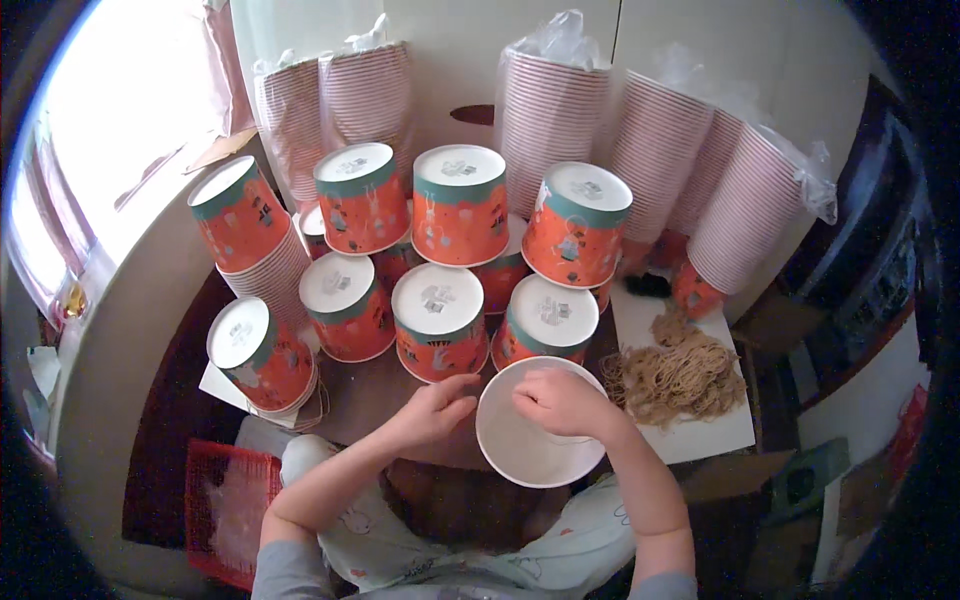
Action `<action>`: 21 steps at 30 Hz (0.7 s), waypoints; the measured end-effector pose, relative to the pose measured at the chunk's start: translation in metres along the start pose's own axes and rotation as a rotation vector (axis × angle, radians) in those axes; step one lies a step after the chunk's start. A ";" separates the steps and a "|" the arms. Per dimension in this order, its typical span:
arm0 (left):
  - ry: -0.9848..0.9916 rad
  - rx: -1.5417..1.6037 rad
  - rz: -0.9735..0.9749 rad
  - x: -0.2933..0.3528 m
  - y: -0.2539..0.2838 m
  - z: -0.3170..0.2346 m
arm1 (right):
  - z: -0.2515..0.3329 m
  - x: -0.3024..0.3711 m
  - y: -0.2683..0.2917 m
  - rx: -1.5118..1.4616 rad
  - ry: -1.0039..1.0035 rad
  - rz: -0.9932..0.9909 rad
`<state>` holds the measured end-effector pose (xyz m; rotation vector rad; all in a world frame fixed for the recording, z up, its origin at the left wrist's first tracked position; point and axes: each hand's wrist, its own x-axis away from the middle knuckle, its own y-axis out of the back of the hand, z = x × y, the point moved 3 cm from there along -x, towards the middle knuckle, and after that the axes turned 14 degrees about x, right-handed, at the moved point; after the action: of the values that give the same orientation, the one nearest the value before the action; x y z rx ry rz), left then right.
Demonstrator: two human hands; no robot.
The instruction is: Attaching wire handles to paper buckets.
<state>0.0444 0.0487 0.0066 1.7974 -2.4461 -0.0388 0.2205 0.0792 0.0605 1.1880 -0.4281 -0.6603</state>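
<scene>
An open paper bucket (pixel 540 462), white inside, stands tilted toward me at the table's near edge, with its round mouth facing up. My right hand (pixel 562 402) is over its mouth, the fingers curled closed; a faint thin line shows below the wrist against the white inside. Just left of the rim is my left hand (pixel 443 408), with thumb and fingers pressed together. What either hand pinches is too small to make out. Behind them stands an upside-down orange bucket (pixel 440 355) with a green band and white base. A tangle of brown string (pixel 690 380) lies to the right.
More upside-down orange buckets (pixel 460 225) stand stacked behind and to the left. Tall plastic-wrapped bucket stacks (pixel 555 115) line the wall. The string lies on a white board (pixel 725 428). A red mesh basket (pixel 232 515) is at lower left, beside my leg.
</scene>
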 end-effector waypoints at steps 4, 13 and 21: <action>-0.087 0.025 0.039 -0.007 0.005 0.013 | -0.001 -0.004 -0.019 0.169 -0.026 0.030; -0.032 0.147 0.073 -0.001 -0.008 0.004 | -0.002 -0.007 -0.030 0.224 -0.041 0.072; 0.020 0.169 0.074 -0.002 -0.007 0.013 | 0.000 -0.008 -0.028 0.208 -0.013 0.109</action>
<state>0.0500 0.0478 -0.0070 1.7580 -2.5691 0.1965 0.2079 0.0781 0.0340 1.3466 -0.5794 -0.5392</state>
